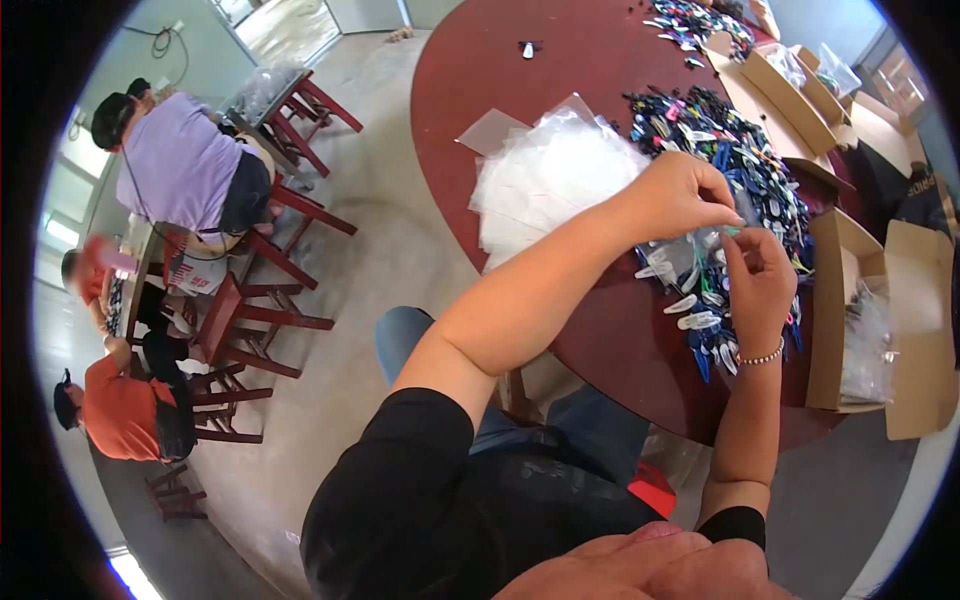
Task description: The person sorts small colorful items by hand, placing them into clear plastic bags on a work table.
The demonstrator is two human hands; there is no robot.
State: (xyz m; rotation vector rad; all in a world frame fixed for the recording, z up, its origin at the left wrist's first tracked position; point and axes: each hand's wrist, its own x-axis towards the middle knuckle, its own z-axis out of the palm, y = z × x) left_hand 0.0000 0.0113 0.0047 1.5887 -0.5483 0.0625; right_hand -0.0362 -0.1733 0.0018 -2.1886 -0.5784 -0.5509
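My left hand [685,200] reaches over the table with thumb and fingertips pinched together. Close against it, my right hand [762,275], wearing a beaded bracelet [762,357], is also closed in a pinch. A small clear plastic bag [682,252] shows just below the left fingertips, overlapping the clips behind it; the edge between the fingertips is mostly hidden. Under and around both hands lies a big heap of hair clips [710,130], mainly black, blue and white. Several white clips [698,320] lie at its near edge. Left of the heap spreads a pile of clear bags [550,175].
An open cardboard box [828,310] with plastic bags [868,345] stands at the right edge of the dark red table [450,90]. More boxes [795,95] are at the far right. Other people [185,170] sit at a table on the left, near wooden stools [235,320].
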